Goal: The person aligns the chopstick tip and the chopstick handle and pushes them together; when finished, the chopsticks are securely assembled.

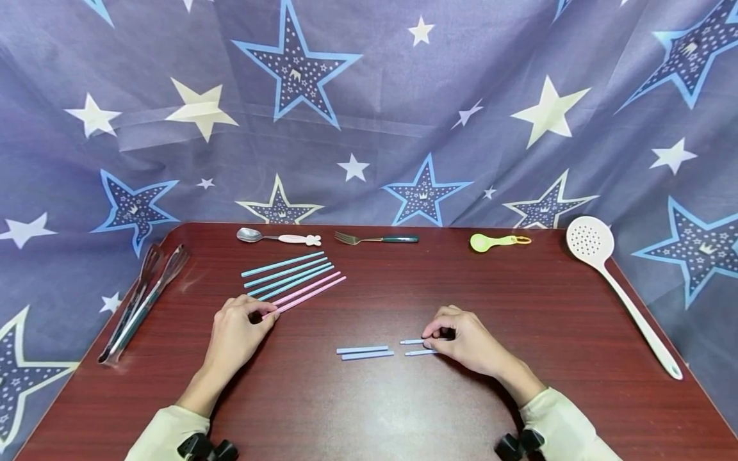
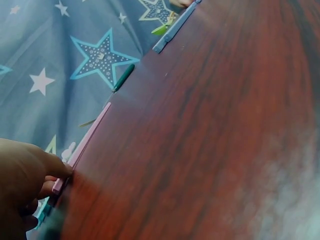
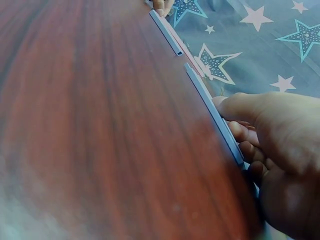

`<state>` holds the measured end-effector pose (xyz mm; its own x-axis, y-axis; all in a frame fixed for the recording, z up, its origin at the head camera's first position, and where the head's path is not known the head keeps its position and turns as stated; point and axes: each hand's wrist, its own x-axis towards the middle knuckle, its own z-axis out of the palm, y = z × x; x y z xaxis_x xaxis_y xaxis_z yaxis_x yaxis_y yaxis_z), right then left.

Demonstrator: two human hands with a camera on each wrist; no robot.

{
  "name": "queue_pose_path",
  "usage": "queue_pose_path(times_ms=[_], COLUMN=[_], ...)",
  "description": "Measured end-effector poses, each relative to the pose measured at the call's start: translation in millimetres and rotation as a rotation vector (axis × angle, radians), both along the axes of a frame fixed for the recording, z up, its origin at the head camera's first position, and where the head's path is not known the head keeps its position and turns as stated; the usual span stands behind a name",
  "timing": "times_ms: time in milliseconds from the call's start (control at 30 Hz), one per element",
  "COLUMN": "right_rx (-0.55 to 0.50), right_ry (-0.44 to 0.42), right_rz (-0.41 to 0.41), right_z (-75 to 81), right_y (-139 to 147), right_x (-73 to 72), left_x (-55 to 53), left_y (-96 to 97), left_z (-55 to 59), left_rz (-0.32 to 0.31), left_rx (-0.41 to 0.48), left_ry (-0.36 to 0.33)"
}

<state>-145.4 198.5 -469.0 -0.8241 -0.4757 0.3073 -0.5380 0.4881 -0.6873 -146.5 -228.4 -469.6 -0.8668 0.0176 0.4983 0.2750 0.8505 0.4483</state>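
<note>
My left hand (image 1: 233, 333) pinches the near end of a pink chopstick (image 1: 316, 292) between thumb and index finger. A second pink chopstick (image 1: 305, 288) lies alongside it, and several teal chopsticks (image 1: 282, 263) lie in a fan behind. On the right, my right hand (image 1: 469, 342) has thumb and fingertips around a short blue chopstick piece (image 1: 410, 342) with a narrow tip. A matching blue piece (image 1: 416, 353) lies just in front, partly under the hand. Two more short blue pieces (image 1: 368, 356) lie side by side to the left, a small gap from the tips.
Along the back edge lie a spoon (image 1: 294, 239), a fork (image 1: 398, 239) and a green measuring spoon (image 1: 490, 242). A white skimmer (image 1: 634, 307) lies along the right edge. Metal tongs (image 1: 144, 304) rest at the left edge. A starry cloth (image 1: 369, 115) hangs behind the table.
</note>
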Motion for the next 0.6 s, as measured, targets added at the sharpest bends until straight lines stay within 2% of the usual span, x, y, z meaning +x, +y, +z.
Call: queue_pose_path(times_ms=[433,600], right_rx=[0.003,0.001], right_ry=[0.001,0.005], right_rz=[-0.019,-0.019], right_z=[1.1,0.1], right_y=[-1.1,-0.5], right_x=[0.8,0.2], left_x=[-0.2,0.9], left_y=[-0.3,4.6], left_z=[2.4,7.1], left_rz=[-0.002,-0.019], left_rx=[-0.015,-0.012], left_ry=[0.007,0.021])
